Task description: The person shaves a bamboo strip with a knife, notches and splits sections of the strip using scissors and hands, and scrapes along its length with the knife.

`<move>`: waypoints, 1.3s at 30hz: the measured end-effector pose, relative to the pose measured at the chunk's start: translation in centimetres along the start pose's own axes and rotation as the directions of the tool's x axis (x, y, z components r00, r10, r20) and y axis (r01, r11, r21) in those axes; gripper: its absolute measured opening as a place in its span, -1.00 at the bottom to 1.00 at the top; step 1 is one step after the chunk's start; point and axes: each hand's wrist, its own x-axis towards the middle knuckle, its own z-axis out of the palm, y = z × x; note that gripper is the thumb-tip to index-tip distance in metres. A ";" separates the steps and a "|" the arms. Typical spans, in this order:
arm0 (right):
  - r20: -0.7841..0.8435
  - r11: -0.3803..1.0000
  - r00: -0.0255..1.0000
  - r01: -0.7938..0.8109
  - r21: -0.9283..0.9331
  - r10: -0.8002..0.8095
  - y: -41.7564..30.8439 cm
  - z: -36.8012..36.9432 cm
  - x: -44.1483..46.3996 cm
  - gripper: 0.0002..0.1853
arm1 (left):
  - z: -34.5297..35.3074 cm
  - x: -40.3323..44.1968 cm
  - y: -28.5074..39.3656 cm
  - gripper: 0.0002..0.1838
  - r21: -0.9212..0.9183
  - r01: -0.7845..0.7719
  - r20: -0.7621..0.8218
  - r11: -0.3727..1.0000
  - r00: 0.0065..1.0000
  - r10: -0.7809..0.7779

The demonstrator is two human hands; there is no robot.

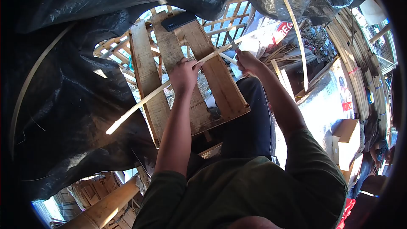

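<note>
A long, pale bamboo strip (142, 103) lies at a slant across a small slatted wooden table (199, 114). My left hand (184, 75) is closed around the strip near its middle, above the table's slats. My right hand (249, 62) is closed on a knife (232, 42), with its grey blade pointing up and away, against or very near the strip. A short whitish piece juts out beside the right fingers; whether it belongs to the knife I cannot tell. Toward the table's far edge rests a dark phone-like slab (179, 21).
Black plastic sheeting (72, 114) hangs at left and overhead. A bamboo lattice (229, 17) stands beyond the table. On the right are bundled bamboo poles (354, 63), a cardboard box (345, 138) and a curved strip (299, 38). A thick bamboo pole (106, 205) lies lower left. Another person (377, 152) is at far right.
</note>
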 end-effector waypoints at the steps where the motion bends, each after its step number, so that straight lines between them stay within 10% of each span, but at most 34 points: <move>1: 0.055 0.990 0.998 -0.028 0.139 0.021 -1.7 -1.0 -1.3 -0.65 | -0.1 0.1 0.1 -0.70 0.001 -0.002 0.000 1.000 1.000 0.002; 3: -0.169 0.953 0.982 0.133 0.273 -0.089 -3.0 -3.4 -1.0 -0.63 | 0.0 0.0 0.0 -0.68 0.029 0.023 0.045 0.999 0.999 -0.024; 4: -0.216 0.678 0.946 0.323 0.660 -0.241 -2.0 -4.8 1.1 -0.61 | 0.1 0.0 -0.1 -0.68 0.030 0.027 0.045 0.999 0.999 -0.028; 5: -0.507 0.794 0.862 0.329 0.511 -0.031 -2.8 -3.3 0.5 -0.61 | 0.4 0.0 -0.3 -0.68 0.018 0.003 0.023 1.000 1.000 -0.003; 6: -0.506 0.794 0.862 0.328 0.511 -0.031 -2.1 -1.9 0.5 -0.61 | 0.5 0.1 -0.4 -0.67 0.007 -0.024 0.001 1.000 1.000 0.024; 8: 0.032 1.000 0.999 0.009 0.020 -0.010 -0.3 0.1 0.3 -0.68 | 0.5 0.1 -0.3 -0.65 0.020 0.005 0.026 1.000 1.000 -0.006; 11: 0.029 0.876 0.989 0.114 0.468 -0.145 -1.4 -4.9 1.7 -0.70 | 0.5 0.1 -0.3 -0.63 0.016 0.026 0.026 1.000 0.999 -0.026; 12: -0.099 0.618 0.950 0.270 0.738 -0.297 -2.2 -5.3 1.6 -0.73 | 0.5 0.1 -0.4 -0.62 -0.004 0.010 0.011 1.000 1.000 -0.010; 14: -0.351 0.713 0.922 0.354 0.605 -0.160 -2.0 -4.3 1.9 -0.69 | 0.6 0.1 -0.5 -0.61 -0.031 0.018 0.005 0.999 1.000 -0.017; 16: -0.012 0.965 0.998 0.052 -0.257 -0.057 -0.9 -1.2 0.7 -0.66 | 0.3 0.1 -0.3 -0.61 -0.055 0.012 0.009 0.998 1.000 -0.012; 17: 0.171 0.985 0.984 -0.076 0.155 0.049 -2.2 -1.0 -0.5 -0.68 | -0.2 0.2 0.0 -0.62 -0.032 0.039 0.056 0.999 0.998 -0.038; 22: 0.036 0.656 0.957 0.169 0.736 -0.287 -1.3 -5.4 2.6 -0.69 | 0.7 0.1 -0.9 -0.64 -0.062 0.017 0.016 0.998 1.000 -0.016; 24: -0.009 0.993 1.000 0.028 -0.111 -0.029 -0.4 -0.9 0.8 -0.75 | 0.8 0.1 -0.9 -0.63 -0.048 0.006 0.028 0.999 1.000 -0.005; 25: 0.283 0.916 0.958 -0.162 0.367 0.056 -0.7 -0.7 0.0 -0.74 | 0.6 0.3 -0.8 -0.63 -0.051 0.003 0.027 0.999 1.000 -0.002; 27: 0.210 0.947 0.975 -0.137 0.292 0.076 -3.1 -3.9 0.0 -0.72 | 0.2 0.2 -0.5 -0.61 -0.007 0.032 0.057 0.999 0.998 -0.031; 28: 0.068 0.799 0.994 0.028 0.601 -0.085 -2.5 -5.0 1.0 -0.70 | 0.2 0.2 -0.6 -0.61 -0.010 0.036 0.056 0.999 0.998 -0.035; 30: -0.159 0.955 0.987 0.076 0.287 -0.031 -2.4 -4.0 1.0 -0.71 | 0.2 0.1 -0.6 -0.61 -0.039 0.029 0.055 0.999 0.998 -0.027; 32: 0.191 0.959 0.978 -0.126 0.252 0.079 -1.7 -0.2 -0.7 -0.71 | 0.1 0.1 -0.6 -0.61 -0.036 0.047 0.077 0.998 0.996 -0.044; 33: 0.081 0.975 0.994 -0.087 0.205 0.072 -2.0 0.4 -1.2 -0.72 | 0.1 0.2 -0.6 -0.60 -0.031 0.067 0.095 0.997 0.993 -0.064; 35: 0.218 0.940 0.970 -0.167 0.297 0.104 -3.5 -4.1 0.1 -0.71 | 0.2 -0.1 -0.6 -0.61 -0.042 0.060 0.084 0.997 0.995 -0.056; 37: 0.024 0.866 0.999 -0.049 0.498 0.042 -3.2 -4.1 1.0 -0.70 | 0.4 0.1 -0.7 -0.61 -0.050 0.054 0.061 0.997 0.997 -0.051; 39: -0.022 0.996 0.999 -0.033 -0.080 0.031 -2.1 -0.7 -0.1 -0.69 | 0.5 -0.1 -0.7 -0.67 -0.041 0.029 0.023 0.999 0.999 -0.028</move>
